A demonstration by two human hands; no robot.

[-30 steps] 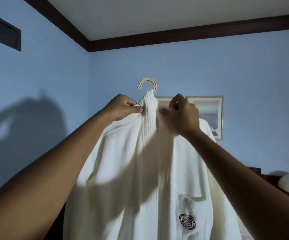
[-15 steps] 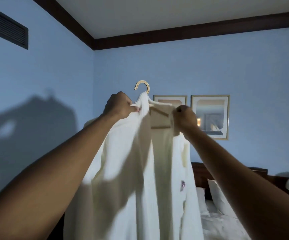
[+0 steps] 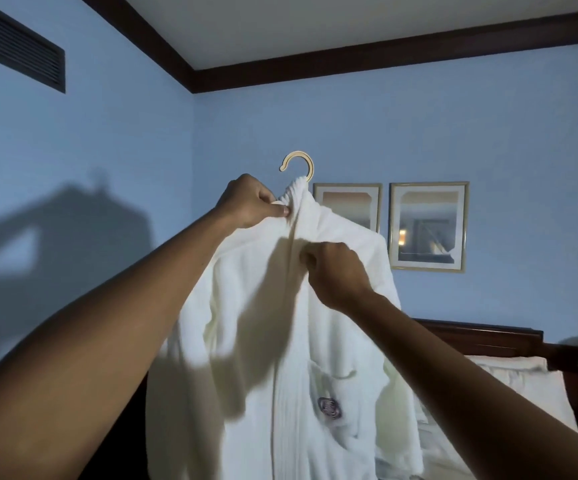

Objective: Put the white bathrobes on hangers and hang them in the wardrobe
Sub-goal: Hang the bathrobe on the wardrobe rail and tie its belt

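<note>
We hold a white bathrobe (image 3: pixel 280 341) aloft on a pale wooden hanger (image 3: pixel 298 166), only its hook showing above the collar. Our left hand (image 3: pixel 251 202) pinches the collar just below the hook, fingers (image 3: pixel 282 210) clamped on the cloth; our right hand (image 3: pixel 336 271) grips the front lapel lower down, fingers curled into the fabric. The robe appears seated on the hanger, both shoulders draped, so what is left seems to be a final straightening and the carry to the wardrobe, which is out of view. Behind the robe: blue walls, two framed pictures (image 3: pixel 426 225), a wall vent (image 3: pixel 13 50), a dark headboard (image 3: pixel 488 337) and a bed (image 3: pixel 509 386) with white pillows.
</note>
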